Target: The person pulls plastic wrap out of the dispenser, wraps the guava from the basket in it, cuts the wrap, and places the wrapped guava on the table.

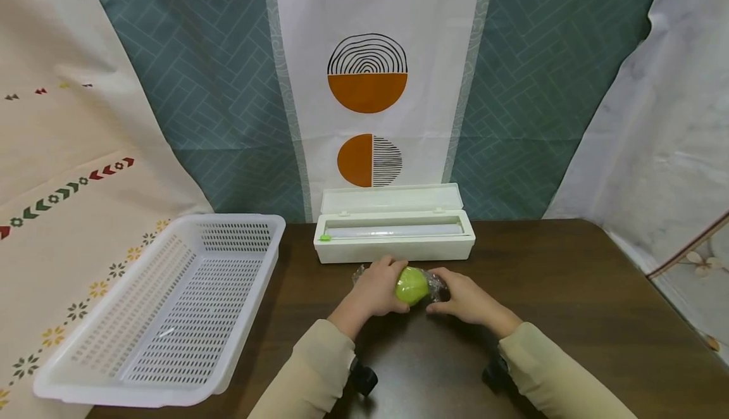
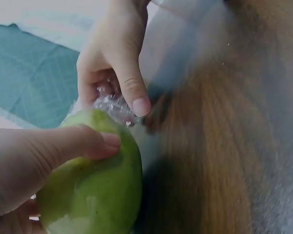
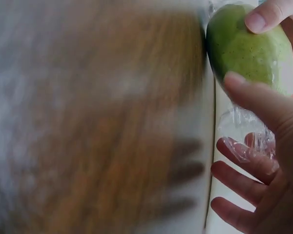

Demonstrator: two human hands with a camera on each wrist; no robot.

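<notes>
My left hand [image 1: 376, 289] grips a green mango [image 1: 411, 286] wrapped in clear plastic wrap; its thumb presses on the skin in the left wrist view. At the mango's right end the wrap [image 1: 437, 285] gathers into a crinkled tail. My right hand [image 1: 469, 297] is around this tail, its thumb and fingers standing apart. In the right wrist view the thumb overlaps the mango [image 3: 244, 48], and the spread fingers lie beside the loose wrap [image 3: 244, 129]. Another bit of wrap shows beyond the left hand. Both hands are low over the dark wooden table [image 1: 569, 292].
Behind the hands stands a white wrap dispenser [image 1: 393, 253], lid [image 1: 393, 199] raised, with a film roll [image 1: 393, 231] inside and a green slider [image 1: 325, 238] at its left. A white slotted plastic basket [image 1: 246, 337] occupies the left side. Patterned cloths [image 1: 228, 90] hang behind the table.
</notes>
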